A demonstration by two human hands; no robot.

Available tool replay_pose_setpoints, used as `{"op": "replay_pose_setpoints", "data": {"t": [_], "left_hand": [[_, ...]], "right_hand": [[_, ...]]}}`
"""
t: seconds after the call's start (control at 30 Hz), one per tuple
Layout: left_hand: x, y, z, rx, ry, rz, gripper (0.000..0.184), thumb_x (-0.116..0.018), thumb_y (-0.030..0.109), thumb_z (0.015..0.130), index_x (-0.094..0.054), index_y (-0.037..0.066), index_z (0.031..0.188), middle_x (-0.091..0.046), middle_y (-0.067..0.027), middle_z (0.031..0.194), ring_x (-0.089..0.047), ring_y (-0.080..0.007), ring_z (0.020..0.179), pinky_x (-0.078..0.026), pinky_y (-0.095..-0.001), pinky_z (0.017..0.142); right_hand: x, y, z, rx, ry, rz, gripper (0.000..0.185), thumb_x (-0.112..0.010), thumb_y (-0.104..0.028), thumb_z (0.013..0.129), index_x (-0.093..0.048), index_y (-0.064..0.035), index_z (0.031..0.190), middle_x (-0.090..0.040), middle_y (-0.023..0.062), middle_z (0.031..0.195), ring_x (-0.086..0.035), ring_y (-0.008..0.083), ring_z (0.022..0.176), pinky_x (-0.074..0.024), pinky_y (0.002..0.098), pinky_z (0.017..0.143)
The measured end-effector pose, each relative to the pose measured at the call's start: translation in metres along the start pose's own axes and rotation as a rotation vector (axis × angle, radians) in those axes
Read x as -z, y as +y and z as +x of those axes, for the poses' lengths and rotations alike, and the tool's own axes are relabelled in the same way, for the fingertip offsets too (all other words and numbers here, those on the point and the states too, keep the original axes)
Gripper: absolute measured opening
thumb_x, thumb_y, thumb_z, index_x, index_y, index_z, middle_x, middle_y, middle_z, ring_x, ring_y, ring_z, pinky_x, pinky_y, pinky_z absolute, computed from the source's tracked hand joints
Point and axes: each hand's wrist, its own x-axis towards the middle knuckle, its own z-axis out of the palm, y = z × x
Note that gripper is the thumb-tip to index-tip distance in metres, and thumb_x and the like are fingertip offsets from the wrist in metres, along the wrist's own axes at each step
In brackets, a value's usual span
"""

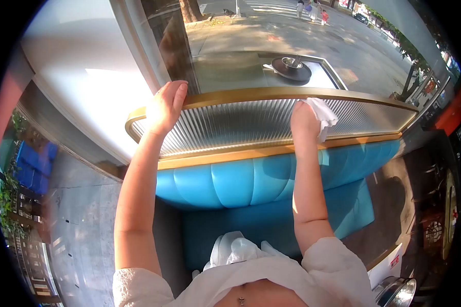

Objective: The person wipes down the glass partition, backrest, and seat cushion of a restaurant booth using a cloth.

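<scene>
A white cloth (322, 113) is bunched in my right hand (304, 123), which presses it against the ribbed glass panel (230, 123) just under its top rail. Part of the cloth hangs loose to the right of my fingers. My left hand (165, 106) grips the panel's gold rail (241, 94) near its left end, beside the white wall; some of its fingers are hidden behind the rail. Directly below the panel runs the tufted back of a blue bench (230, 181), with its seat nearer to me.
Behind the panel, a table (225, 69) bears a dark round tray (292, 70) with a metal bowl (291, 62). A white wall (87, 66) rises at left. At lower right is a shiny round metal object (397, 291). People (312, 10) are on the street beyond.
</scene>
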Motion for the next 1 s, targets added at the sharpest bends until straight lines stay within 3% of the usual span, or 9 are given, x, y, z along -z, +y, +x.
{"op": "replay_pose_setpoints", "data": {"t": [0.1,0.17,0.27,0.4,0.5,0.63,0.73,0.93,1.0], "left_hand": [[0.005,0.001,-0.001,0.033,-0.008,-0.107,0.033,-0.041,0.032,0.094,-0.062,0.008,0.101,-0.062,-0.0125,0.092,-0.060,-0.0327,0.084,-0.047,-0.0384,0.074],[0.004,0.000,-0.003,0.058,-0.029,-0.137,0.033,-0.041,0.033,0.094,-0.062,0.008,0.100,-0.063,-0.0127,0.089,-0.060,-0.0332,0.082,-0.047,-0.0389,0.072],[0.005,-0.003,-0.003,0.075,-0.055,-0.135,0.034,-0.042,0.034,0.094,-0.063,0.009,0.098,-0.063,-0.0127,0.088,-0.061,-0.0331,0.082,-0.047,-0.0391,0.072],[0.004,-0.006,-0.005,0.058,-0.052,-0.139,0.034,-0.043,0.035,0.093,-0.063,0.009,0.097,-0.063,-0.0132,0.087,-0.061,-0.0330,0.082,-0.048,-0.0395,0.071],[0.005,-0.005,-0.004,0.050,-0.053,-0.088,0.034,-0.043,0.036,0.092,-0.064,0.008,0.095,-0.063,-0.0132,0.085,-0.061,-0.0330,0.081,-0.048,-0.0397,0.071],[0.004,-0.005,-0.004,-0.017,-0.043,-0.076,0.034,-0.045,0.035,0.092,-0.064,0.008,0.091,-0.064,-0.0123,0.084,-0.061,-0.0325,0.079,-0.048,-0.0396,0.070],[0.004,-0.006,-0.004,-0.038,-0.020,-0.077,0.033,-0.045,0.034,0.091,-0.064,0.008,0.090,-0.064,-0.0122,0.083,-0.061,-0.0323,0.078,-0.048,-0.0394,0.069],[0.007,-0.002,-0.005,-0.068,0.001,-0.085,0.030,-0.048,0.032,0.091,-0.064,0.007,0.087,-0.064,-0.0115,0.081,-0.061,-0.0320,0.077,-0.048,-0.0391,0.068],[0.005,-0.005,-0.005,-0.121,0.034,-0.065,0.028,-0.049,0.031,0.090,-0.064,0.007,0.085,-0.064,-0.0111,0.080,-0.061,-0.0314,0.076,-0.048,-0.0388,0.066]], "right_hand": [[0.005,-0.043,-0.013,0.013,0.080,0.223,0.017,-0.054,-0.013,0.079,-0.063,-0.0022,0.070,-0.062,0.0158,0.067,-0.060,0.0316,0.063,-0.0477,0.0350,0.059],[0.007,-0.044,-0.010,0.205,-0.101,-0.094,0.016,-0.052,-0.011,0.081,-0.061,-0.0022,0.071,-0.061,0.0134,0.066,-0.060,0.0253,0.062,-0.0461,0.0312,0.055],[-0.020,-0.021,-0.005,0.057,-0.332,0.223,0.014,-0.054,-0.007,0.078,-0.063,0.0019,0.071,-0.060,0.0132,0.068,-0.058,0.0225,0.065,-0.0455,0.0261,0.060],[-0.057,0.037,-0.018,-0.182,0.232,0.867,0.018,-0.060,-0.016,0.086,-0.057,0.0012,0.083,-0.054,0.0046,0.064,-0.049,0.0114,0.061,-0.0407,0.0200,0.056],[-0.083,0.059,-0.010,-0.215,0.278,1.078,0.024,-0.060,-0.017,0.086,-0.052,-0.0001,0.100,-0.056,0.0083,0.092,-0.056,0.0179,0.076,-0.0470,0.0283,0.067],[-0.088,0.067,0.001,-0.849,0.731,1.324,0.036,-0.064,-0.014,0.083,-0.045,-0.0030,0.113,-0.055,0.0113,0.099,-0.056,0.0187,0.078,-0.0482,0.0295,0.069],[-0.077,0.063,-0.007,-1.228,0.631,1.732,0.042,-0.066,-0.020,0.082,-0.045,-0.0031,0.114,-0.055,0.0112,0.099,-0.057,0.0201,0.081,-0.0491,0.0316,0.068],[-0.164,0.097,-0.066,-1.097,0.143,0.948,0.042,-0.059,-0.028,0.086,-0.048,0.0000,0.116,-0.057,0.0135,0.104,-0.061,0.0248,0.090,-0.0524,0.0389,0.070],[-0.151,0.084,-0.060,-1.243,0.106,1.776,0.037,-0.055,-0.028,0.089,-0.052,0.0022,0.110,-0.059,0.0138,0.105,-0.062,0.0249,0.090,-0.0522,0.0392,0.073]]}}
